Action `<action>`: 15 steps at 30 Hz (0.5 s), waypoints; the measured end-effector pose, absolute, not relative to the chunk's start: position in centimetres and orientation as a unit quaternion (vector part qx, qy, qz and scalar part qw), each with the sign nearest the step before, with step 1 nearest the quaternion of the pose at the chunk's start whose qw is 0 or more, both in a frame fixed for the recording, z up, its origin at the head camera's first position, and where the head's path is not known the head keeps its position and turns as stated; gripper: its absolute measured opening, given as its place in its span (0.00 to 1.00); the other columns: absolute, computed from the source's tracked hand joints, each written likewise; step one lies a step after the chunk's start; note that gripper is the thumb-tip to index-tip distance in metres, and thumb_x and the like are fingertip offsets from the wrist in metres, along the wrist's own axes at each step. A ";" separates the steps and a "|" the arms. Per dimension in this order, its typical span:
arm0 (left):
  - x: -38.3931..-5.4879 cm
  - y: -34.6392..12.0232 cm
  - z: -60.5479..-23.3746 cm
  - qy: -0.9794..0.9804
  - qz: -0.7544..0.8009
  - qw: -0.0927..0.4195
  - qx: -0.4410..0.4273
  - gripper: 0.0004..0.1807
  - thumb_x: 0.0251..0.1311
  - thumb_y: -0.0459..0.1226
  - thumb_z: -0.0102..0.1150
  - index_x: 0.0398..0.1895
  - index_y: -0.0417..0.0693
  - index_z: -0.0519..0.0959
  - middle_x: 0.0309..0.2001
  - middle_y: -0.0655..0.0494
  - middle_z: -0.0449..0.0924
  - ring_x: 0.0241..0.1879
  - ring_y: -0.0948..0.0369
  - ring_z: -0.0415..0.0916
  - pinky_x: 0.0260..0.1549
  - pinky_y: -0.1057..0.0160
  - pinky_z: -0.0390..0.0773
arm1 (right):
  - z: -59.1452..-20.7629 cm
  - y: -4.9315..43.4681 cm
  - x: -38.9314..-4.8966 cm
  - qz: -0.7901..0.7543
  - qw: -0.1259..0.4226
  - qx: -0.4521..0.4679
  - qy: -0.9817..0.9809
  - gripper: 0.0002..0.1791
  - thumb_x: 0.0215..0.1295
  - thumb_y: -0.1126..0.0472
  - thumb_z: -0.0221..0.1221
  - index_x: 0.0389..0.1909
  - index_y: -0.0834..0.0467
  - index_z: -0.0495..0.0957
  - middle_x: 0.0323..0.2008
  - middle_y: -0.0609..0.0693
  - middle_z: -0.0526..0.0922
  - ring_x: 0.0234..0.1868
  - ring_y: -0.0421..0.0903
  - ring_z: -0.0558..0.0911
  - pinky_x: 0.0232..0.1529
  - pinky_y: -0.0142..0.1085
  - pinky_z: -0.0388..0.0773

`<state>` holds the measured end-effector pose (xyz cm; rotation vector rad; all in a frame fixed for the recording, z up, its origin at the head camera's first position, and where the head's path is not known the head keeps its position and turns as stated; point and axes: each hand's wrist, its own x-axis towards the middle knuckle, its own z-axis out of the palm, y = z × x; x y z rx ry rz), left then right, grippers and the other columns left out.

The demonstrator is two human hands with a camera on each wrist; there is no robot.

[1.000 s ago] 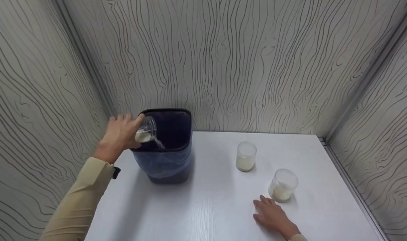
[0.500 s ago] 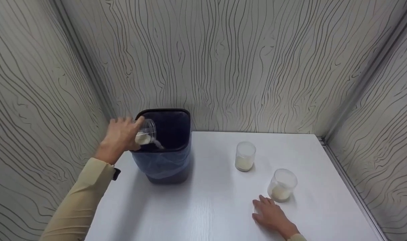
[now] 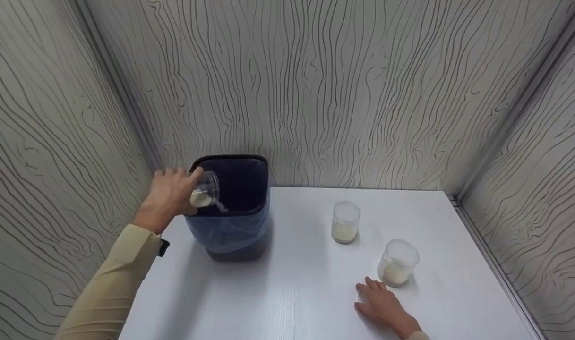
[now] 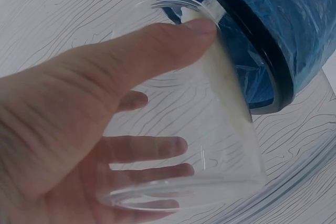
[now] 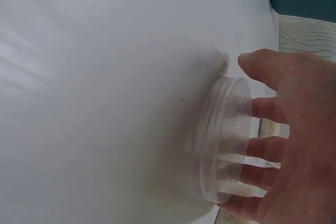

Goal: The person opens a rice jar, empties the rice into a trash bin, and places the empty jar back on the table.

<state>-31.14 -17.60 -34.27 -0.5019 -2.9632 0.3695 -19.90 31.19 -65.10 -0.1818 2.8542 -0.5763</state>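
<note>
My left hand (image 3: 169, 196) grips a clear plastic jar (image 4: 173, 108), thumb on one side and fingers on the other. The jar is tilted on its side over the rim of a dark bin (image 3: 237, 255). Whitish powder or fine grain (image 3: 201, 198) lies along its lower wall, and some spills from the mouth into the bin. On the table, my right hand (image 3: 381, 304) lies loosely around a clear round lid (image 5: 223, 140), fingers relaxed; the thumb stands apart from the lid. Whether the fingertips touch the lid is hard to tell.
A blue bag (image 3: 230, 231) lines the bin. Two jars with pale contents stand upright on the white table (image 3: 287, 283): one further back (image 3: 346, 222), one (image 3: 398, 263) just beyond my right fingers. Wood-patterned walls (image 3: 315, 94) enclose the table at the back and sides.
The falling stream from the tilted jar looks shorter and thinner than before. Its mouth has dipped slightly. My right hand stays in place by the lid.
</note>
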 end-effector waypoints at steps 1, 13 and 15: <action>-31.1 -17.6 -34.3 -0.977 0.123 0.056 -0.165 0.51 0.43 0.51 0.76 0.70 0.44 0.63 0.55 0.31 0.75 0.53 0.33 0.73 0.49 0.34 0.73 | -65.1 31.2 -19.9 -0.197 0.115 -0.059 0.972 0.27 0.63 0.49 0.61 0.59 0.58 0.75 0.67 0.69 0.67 0.66 0.70 0.66 0.60 0.68 0.64; -30.7 -17.2 -34.1 -0.977 0.119 0.058 -0.169 0.51 0.42 0.50 0.77 0.70 0.44 0.64 0.54 0.31 0.76 0.51 0.33 0.74 0.48 0.34 0.73 | -64.9 31.1 -19.8 -0.213 0.122 -0.053 0.968 0.28 0.63 0.48 0.62 0.60 0.59 0.75 0.68 0.70 0.66 0.67 0.72 0.63 0.61 0.69 0.62; -30.6 -17.2 -34.1 -0.976 0.127 0.057 -0.168 0.51 0.42 0.51 0.77 0.70 0.45 0.64 0.54 0.32 0.76 0.51 0.33 0.74 0.47 0.35 0.74 | -64.9 31.2 -19.8 -0.211 0.118 -0.059 0.969 0.28 0.63 0.48 0.62 0.60 0.59 0.75 0.67 0.70 0.66 0.67 0.72 0.64 0.61 0.69 0.62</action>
